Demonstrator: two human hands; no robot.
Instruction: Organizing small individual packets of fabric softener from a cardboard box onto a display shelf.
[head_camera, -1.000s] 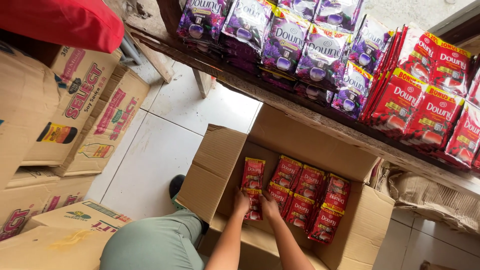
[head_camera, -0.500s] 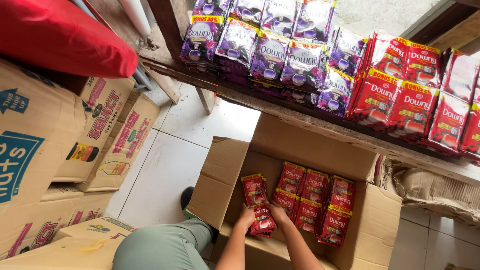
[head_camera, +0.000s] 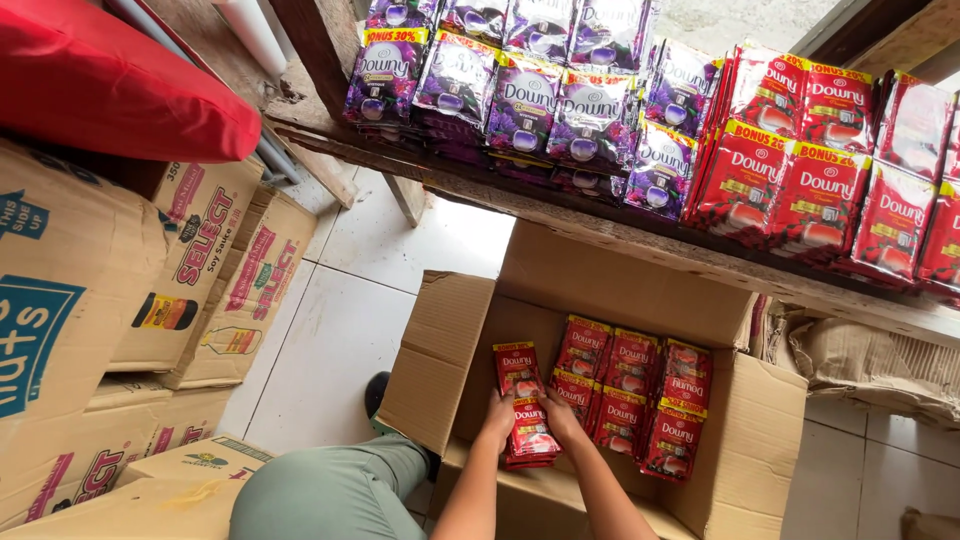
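Head view: both hands (head_camera: 528, 418) clasp red sachets (head_camera: 524, 415) inside cardboard box (head_camera: 440, 350)

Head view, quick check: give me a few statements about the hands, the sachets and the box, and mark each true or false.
1. Both hands grip one stack of red sachets inside the open cardboard box. True: left hand and right hand clasp it from either side.
2. The box is otherwise empty. False: more red sachets lie in rows beside the stack.
3. Purple sachets lie on the wooden shelf above the box. True.
4. The shelf holds only purple sachets. False: red shelf sachets lie to their right.
5. The box flaps are shut. False: they are folded open.
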